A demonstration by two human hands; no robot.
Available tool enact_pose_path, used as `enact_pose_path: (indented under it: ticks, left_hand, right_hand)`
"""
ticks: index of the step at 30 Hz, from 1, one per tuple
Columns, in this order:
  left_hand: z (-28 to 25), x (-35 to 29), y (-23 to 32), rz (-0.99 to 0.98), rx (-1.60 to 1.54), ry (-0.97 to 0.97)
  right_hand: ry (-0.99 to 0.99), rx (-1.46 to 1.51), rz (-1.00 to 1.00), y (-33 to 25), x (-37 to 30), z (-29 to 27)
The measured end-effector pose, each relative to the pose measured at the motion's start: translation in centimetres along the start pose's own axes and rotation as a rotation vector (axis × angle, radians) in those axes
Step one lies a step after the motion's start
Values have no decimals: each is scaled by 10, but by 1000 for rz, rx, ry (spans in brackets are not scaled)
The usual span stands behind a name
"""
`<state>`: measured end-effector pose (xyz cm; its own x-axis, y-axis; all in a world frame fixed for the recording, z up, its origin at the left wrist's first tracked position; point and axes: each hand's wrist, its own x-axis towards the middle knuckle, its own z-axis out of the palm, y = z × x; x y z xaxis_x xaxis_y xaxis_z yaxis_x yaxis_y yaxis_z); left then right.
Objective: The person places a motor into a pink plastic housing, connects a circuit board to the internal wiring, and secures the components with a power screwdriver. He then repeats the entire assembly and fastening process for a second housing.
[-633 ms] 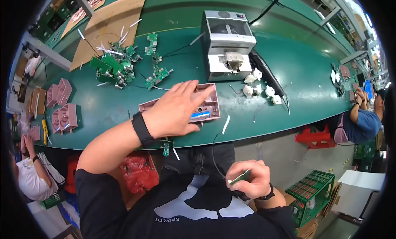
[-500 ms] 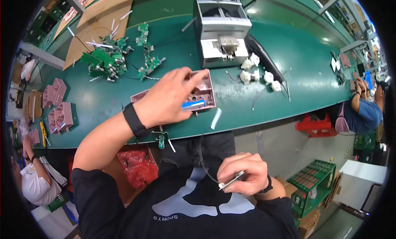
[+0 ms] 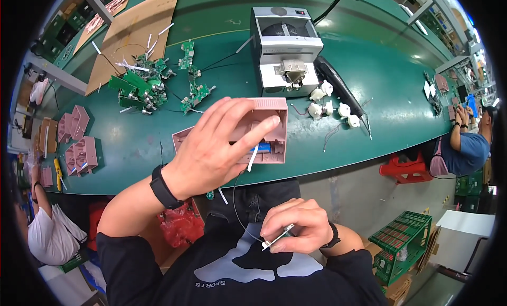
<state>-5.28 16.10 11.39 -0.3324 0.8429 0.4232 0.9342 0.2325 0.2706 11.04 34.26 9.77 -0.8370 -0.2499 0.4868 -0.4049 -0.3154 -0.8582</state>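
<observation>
My left hand is closed around a pink plastic housing at the table's front edge, the fingers reaching over its opening. Inside the housing lies a blue cylindrical cell, partly hidden by the hand. A white strip hangs over the housing's near wall. In front of my shirt, my right hand pinches a small circuit board edge-on between thumb and fingers. A thin dark wire runs from near the housing down to the board.
A grey-and-black machine stands behind the housing, with white round parts and a black-handled tool beside it. Green circuit boards are heaped at the left. More pink housings lie far left. A co-worker sits at right.
The pink housing has come nearer and tilted, with its ribbed far wall now showing. My right hand has shifted slightly left with the circuit board. The white strip now lies across the housing's near wall.
</observation>
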Motion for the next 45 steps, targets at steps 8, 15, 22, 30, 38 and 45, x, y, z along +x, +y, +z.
enact_pose_path:
  ticks: [8, 15, 22, 30, 38, 45]
  left_hand:
    - [-3, -3, 3, 32, -12, 7]
    - [-2, -5, 2, 12, -10, 25]
    - [-4, -4, 4, -11, -20, 24]
    - [-4, -5, 2, 2, -24, 29]
    - [-14, -7, 6, -21, -66, 14]
    - [-28, -3, 5, 38, 18, 13]
  right_hand:
    - [37, -45, 44, 4, -3, -4]
    - [71, 5, 89, 7, -9, -2]
    - [50, 13, 73, 8, -8, -2]
    - [65, -11, 44, 14, -5, -6]
    - [272, -153, 200, 10, -7, -3]
    - [457, -435, 196, 12, -8, 9]
